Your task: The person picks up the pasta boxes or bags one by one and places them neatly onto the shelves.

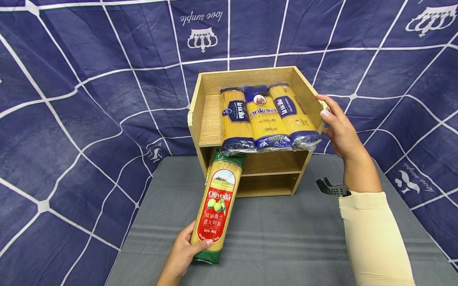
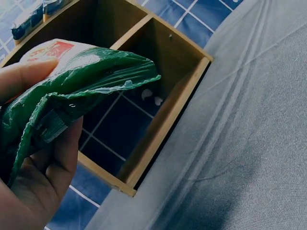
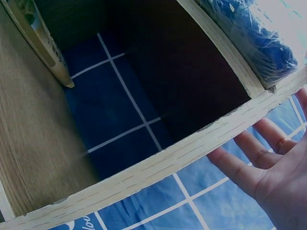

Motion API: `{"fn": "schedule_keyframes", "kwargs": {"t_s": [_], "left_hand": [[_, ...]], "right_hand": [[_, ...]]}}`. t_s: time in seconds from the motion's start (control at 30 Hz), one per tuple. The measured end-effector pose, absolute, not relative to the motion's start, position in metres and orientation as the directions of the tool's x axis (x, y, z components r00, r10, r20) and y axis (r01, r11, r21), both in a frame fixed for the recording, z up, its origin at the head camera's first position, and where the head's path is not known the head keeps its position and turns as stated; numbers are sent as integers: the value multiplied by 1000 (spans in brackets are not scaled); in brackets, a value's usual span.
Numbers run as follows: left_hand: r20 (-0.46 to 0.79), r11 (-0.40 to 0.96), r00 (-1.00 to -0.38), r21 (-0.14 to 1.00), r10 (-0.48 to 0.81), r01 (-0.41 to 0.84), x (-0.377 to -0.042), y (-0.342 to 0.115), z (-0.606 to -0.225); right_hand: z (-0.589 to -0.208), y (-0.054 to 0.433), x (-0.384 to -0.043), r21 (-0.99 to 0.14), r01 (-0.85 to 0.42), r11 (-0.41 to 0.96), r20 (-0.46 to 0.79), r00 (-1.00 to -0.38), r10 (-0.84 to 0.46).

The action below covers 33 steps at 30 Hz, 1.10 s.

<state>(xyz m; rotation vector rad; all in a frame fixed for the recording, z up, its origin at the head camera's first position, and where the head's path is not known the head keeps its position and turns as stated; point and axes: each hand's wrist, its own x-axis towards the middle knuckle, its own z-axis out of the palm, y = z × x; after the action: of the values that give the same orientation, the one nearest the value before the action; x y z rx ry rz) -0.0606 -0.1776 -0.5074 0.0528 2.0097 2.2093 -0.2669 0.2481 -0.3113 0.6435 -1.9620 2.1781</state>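
Observation:
My left hand point(image 1: 182, 248) grips the lower end of a spaghetti pack point(image 1: 218, 198) with a red label and green ends, thumb on the front. The pack leans upward, its upper green end at the left of the shelf's middle compartment, just below the top deck. In the left wrist view its crumpled green end point(image 2: 96, 72) lies between thumb and fingers. My right hand point(image 1: 340, 131) holds the right side panel of the wooden shelf point(image 1: 307, 95), thumb at the front edge. In the right wrist view its fingers point(image 3: 240, 167) lie against the panel's outer side.
Three pasta packs lie side by side on the top deck: a left blue-labelled one point(image 1: 236, 119), an ankara pack point(image 1: 264, 119) and a right blue-labelled one point(image 1: 291, 111). Their ends overhang the front edge. The shelf stands on a grey cloth point(image 1: 279, 238) before a blue checked curtain point(image 1: 143, 99).

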Motion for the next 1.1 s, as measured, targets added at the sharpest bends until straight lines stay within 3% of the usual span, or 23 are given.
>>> {"fn": "schedule_keyframes", "kwargs": {"t_s": [0.63, 1.1], "left_hand": [[-61, -132, -970, 987, 236, -94, -67, -163, -507], [-91, -147, -970, 981, 226, -126, -76, -142, -500]], "right_hand": [[-311, 248, -267, -914, -379, -146, 401, -899, -174], [-310, 248, -268, -906, -399, -142, 420, -889, -181]]}}
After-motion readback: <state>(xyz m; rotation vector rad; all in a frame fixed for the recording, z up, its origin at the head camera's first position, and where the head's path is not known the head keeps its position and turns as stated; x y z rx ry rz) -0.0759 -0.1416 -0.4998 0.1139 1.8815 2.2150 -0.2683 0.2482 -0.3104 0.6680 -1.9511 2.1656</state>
